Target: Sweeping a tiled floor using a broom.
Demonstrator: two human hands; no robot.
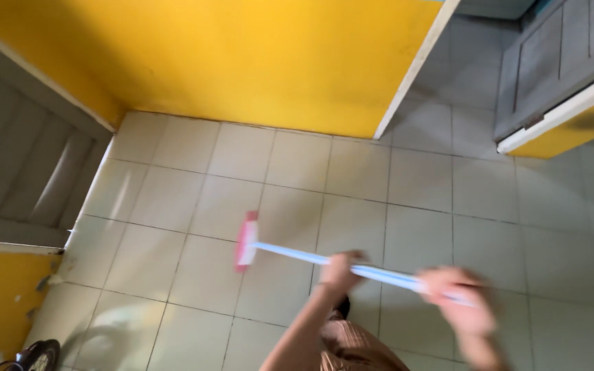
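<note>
A broom with a pink head (246, 240) and a long pale blue and white handle (290, 253) lies across the middle of the view, its head resting on the light tiled floor (173, 199). My left hand (342, 268) is closed round the handle about halfway along. My right hand (456, 297) grips the handle's upper end, further right and blurred by motion. The broom head points left, roughly one tile away from the yellow wall (242, 55).
A grey door (29, 165) stands at the left and another grey door (551, 62) at the upper right. A white door frame edge (414, 69) ends the yellow wall. A dark round object (36, 356) sits at the bottom left corner.
</note>
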